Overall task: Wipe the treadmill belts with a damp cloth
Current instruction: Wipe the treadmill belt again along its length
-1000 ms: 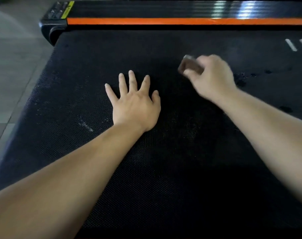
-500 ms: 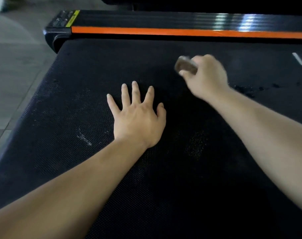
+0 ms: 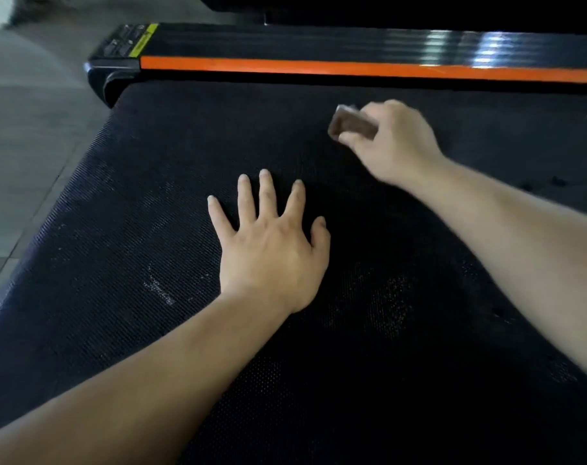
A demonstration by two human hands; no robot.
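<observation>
Most of the view is filled by a black treadmill belt (image 3: 117, 263), whose surface is covered in a fine, regular grid of small raised dots. Pale, dusty smudges (image 3: 159, 286) are seen on the belt to the left of the left wrist, a fainter speckled patch (image 3: 389, 307) lies between the two forearms, and a few small dark spots (image 3: 558, 181) are visible near the right edge. Along the far side the belt is bordered by a glossy black ribbed rail (image 3: 319, 41) with a straight orange stripe (image 3: 352, 67); a yellow label (image 3: 144, 40) is fixed at its left end, where the corner is rounded. Beyond the belt's left edge a floor of smooth grey tiles (image 3: 27, 146) is seen. The left hand (image 3: 272, 250) is laid palm-down on the middle of the belt, its fingers straight and spread apart. The right hand (image 3: 396, 142) is held farther away and to the right, just above or on the belt; which cannot be told. A small brownish cloth (image 3: 351, 124), blurred and folded into a blocky wad, is pinched between its thumb and curled fingers, with the end sticking out to the left.
</observation>
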